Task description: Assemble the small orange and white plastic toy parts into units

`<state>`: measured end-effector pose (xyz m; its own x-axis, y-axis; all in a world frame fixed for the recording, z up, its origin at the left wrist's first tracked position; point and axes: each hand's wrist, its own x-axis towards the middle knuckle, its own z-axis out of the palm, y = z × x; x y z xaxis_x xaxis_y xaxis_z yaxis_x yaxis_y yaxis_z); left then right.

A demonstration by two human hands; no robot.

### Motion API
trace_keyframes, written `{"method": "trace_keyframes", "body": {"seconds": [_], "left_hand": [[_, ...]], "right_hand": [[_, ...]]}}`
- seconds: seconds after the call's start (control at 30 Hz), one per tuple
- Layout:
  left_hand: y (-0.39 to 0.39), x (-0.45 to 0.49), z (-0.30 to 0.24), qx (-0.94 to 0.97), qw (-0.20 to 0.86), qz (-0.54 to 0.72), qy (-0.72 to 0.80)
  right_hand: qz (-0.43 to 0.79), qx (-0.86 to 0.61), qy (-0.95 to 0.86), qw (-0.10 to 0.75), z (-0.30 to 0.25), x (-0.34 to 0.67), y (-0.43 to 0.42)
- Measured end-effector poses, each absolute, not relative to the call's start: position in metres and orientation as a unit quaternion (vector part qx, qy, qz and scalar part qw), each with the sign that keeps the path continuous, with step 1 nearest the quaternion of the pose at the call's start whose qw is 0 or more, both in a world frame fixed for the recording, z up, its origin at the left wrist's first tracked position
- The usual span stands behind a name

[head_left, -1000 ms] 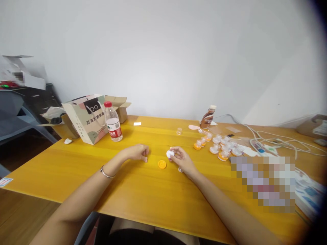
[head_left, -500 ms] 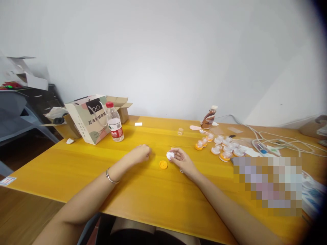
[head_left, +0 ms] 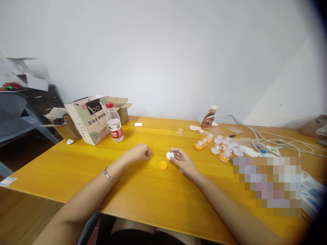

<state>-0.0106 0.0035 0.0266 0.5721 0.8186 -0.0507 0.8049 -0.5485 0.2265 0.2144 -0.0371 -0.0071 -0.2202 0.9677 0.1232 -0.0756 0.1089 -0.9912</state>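
Note:
My left hand (head_left: pixel 140 152) rests curled on the yellow wooden table (head_left: pixel 76 170), with nothing visible in its closed fingers. A silver bangle (head_left: pixel 109 175) circles that wrist. My right hand (head_left: pixel 183 161) pinches a small round white piece (head_left: pixel 170 155) at its fingertips. Between the hands lies a round orange cap (head_left: pixel 163 165) with a small dark hole, close to the white piece but apart from it. A small pale object (head_left: pixel 181 170) is partly hidden under the heel of my right hand.
Several clear containers with orange bases (head_left: pixel 217 149) stand at the right, beyond a brown-labelled drink bottle (head_left: pixel 208 117) and tangled white cables (head_left: pixel 281 144). A water bottle (head_left: pixel 114 122), paper bag (head_left: pixel 85 119) and cardboard box (head_left: pixel 122 110) stand back left. A blurred patch covers the front right.
The view has shifted slightly. My left hand has moved a little to the right, and my right hand still holds the white piece.

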Motion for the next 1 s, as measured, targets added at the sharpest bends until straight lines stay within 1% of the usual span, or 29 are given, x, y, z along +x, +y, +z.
{"method": "trace_keyframes", "body": {"seconds": [0.17,0.27,0.4,0.57,0.77,0.83,1.0], "left_hand": [[0.001,-0.007,0.024,0.858,0.023,0.008,0.514],[-0.001,-0.005,0.026,0.864,0.014,0.03,0.502],[-0.007,-0.002,0.031,0.882,0.016,0.099,0.461],[-0.013,0.005,0.031,0.882,0.107,0.159,0.431],[-0.016,0.016,0.03,0.834,0.284,0.249,0.402],[-0.019,0.02,0.031,0.825,0.307,0.271,0.39],[-0.028,0.027,0.034,0.81,0.323,0.329,0.364]], "right_hand": [[0.541,-0.395,-0.565,0.482,-0.007,0.214,-0.038],[0.539,-0.397,-0.565,0.482,-0.007,0.214,-0.038],[0.536,-0.394,-0.574,0.478,-0.008,0.215,-0.037],[0.537,-0.381,-0.585,0.473,-0.008,0.214,-0.037],[0.533,-0.371,-0.6,0.467,-0.005,0.21,-0.041],[0.53,-0.369,-0.609,0.461,-0.004,0.208,-0.043],[0.518,-0.366,-0.63,0.448,-0.005,0.206,-0.045]]}}
